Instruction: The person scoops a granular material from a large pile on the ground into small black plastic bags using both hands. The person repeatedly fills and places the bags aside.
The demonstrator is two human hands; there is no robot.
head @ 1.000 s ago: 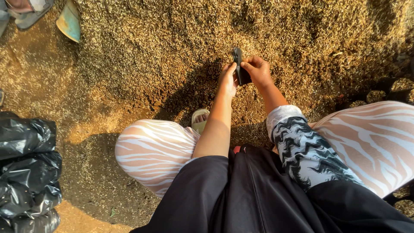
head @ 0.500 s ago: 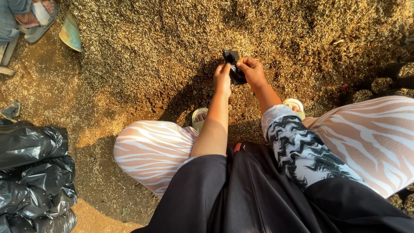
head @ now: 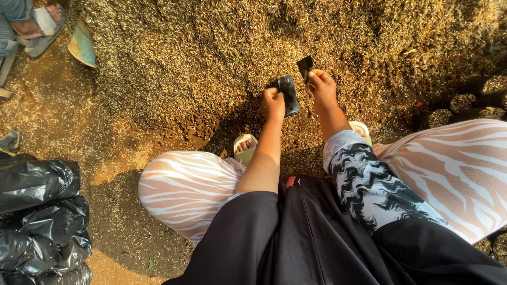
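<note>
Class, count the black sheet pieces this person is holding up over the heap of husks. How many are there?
2. One black piece is in the left hand; a smaller black piece is in the right hand. More may be hidden behind the fingers.

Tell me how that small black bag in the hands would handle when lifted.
The small black bag, pinched by the left hand and right hand, looks thin and glossy, so probably floppy and slippery. It sags flat between them, so likely empty and very light.

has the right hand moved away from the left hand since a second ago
Yes. The right hand has drawn apart from the left hand; each now grips its own part of the black piece over the husk pile.
</note>
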